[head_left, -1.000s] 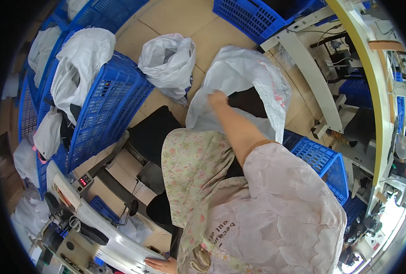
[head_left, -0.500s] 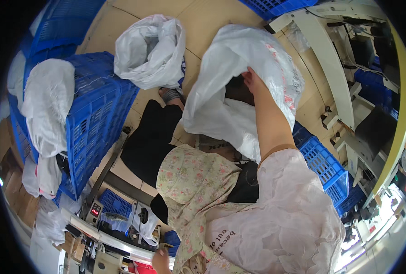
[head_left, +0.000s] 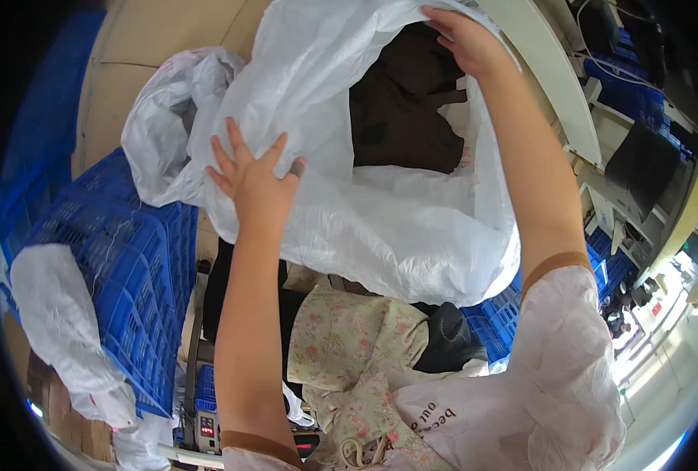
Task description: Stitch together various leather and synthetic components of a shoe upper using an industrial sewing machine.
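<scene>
A large white woven plastic sack [head_left: 309, 204] stands in front of me with its mouth gaping. Dark brown folded cloth [head_left: 396, 102] lies inside it. My left hand [head_left: 261, 177] rests on the sack's left side, fingers spread wide, with a dark band around one finger. At the far right of the mouth, my right hand [head_left: 474, 45] grips the sack's rim, its fingers bent over the edge and partly hidden by the plastic.
A second white sack [head_left: 160, 141] sits to the left, partly behind the large one. Blue plastic crates [head_left: 141, 290] are stacked at the left, with a white bag [head_left: 62, 322] draped over them. Another blue crate [head_left: 496, 322] is at the right, near a pale table frame [head_left: 557, 86].
My left hand has risen from the lower edge onto the sack. The right hand has moved farther out with the rim, and the mouth has widened, showing more brown cloth. My view has shifted.
</scene>
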### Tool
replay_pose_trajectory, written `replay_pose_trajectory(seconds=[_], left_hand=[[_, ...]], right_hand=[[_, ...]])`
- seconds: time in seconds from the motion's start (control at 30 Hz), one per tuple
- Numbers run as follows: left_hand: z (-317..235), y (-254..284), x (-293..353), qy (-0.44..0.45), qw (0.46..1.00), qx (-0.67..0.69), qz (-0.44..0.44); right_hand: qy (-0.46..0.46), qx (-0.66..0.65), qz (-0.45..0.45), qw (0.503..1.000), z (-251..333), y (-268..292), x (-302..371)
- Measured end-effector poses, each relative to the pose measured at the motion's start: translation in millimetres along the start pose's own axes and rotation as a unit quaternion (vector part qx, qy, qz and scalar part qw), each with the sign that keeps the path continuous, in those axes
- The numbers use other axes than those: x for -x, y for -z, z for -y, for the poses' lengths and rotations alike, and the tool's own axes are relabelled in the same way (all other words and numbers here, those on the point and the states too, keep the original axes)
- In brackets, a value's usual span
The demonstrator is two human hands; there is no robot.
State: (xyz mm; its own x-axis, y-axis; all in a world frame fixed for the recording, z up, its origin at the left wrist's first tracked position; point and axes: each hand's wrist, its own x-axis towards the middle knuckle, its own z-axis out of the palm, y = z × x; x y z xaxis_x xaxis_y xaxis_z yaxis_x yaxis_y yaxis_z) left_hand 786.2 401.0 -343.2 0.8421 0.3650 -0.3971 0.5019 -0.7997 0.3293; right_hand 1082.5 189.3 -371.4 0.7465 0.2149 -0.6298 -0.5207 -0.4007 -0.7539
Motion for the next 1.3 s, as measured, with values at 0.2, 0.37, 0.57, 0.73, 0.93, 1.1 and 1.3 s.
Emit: replay_pose_trajectory(seconds=[0.2, 0.37, 0.57, 0.73, 0.93, 1.1, 1.3], left_hand=[[37.3, -13.9, -31.1, 0.042, 0.983, 0.172, -0.046], [45.9, 24.0, -52.5, -0.013, 0.988, 0.005, -0.155], [22.3, 126.8, -43.3, -0.078, 0.972, 0.025, -0.219], [-22.5, 142.9, -29.2, -0.166, 0.966, 0.01, -0.199], [-49.6, 145.4, -30.0, -0.187, 0.96, 0.036, -0.207], [-55.6, 154.7, -35.9, -0.21, 0.957, 0.032, -0.199], [-43.4, 159.6, -38.4, -0.192, 0.963, -0.011, -0.188]], right_hand=[[-0.022, -0.071, 0.039, 0.996, 21.1, 3.8, 12.3], [0.014, -0.087, 0.006, 0.996, 32.6, 3.9, 13.4], [-0.002, -0.099, -0.032, 0.995, 20.6, 17.3, -14.5], [0.016, -0.208, -0.009, 0.978, -19.0, 36.9, -14.2], [-0.026, 0.132, -0.038, 0.99, -117.5, 38.8, -16.8], [-0.207, 0.07, -0.242, 0.945, -188.3, 32.3, -43.0], [-0.2, 0.057, -0.299, 0.931, -212.3, 17.0, -63.7]])
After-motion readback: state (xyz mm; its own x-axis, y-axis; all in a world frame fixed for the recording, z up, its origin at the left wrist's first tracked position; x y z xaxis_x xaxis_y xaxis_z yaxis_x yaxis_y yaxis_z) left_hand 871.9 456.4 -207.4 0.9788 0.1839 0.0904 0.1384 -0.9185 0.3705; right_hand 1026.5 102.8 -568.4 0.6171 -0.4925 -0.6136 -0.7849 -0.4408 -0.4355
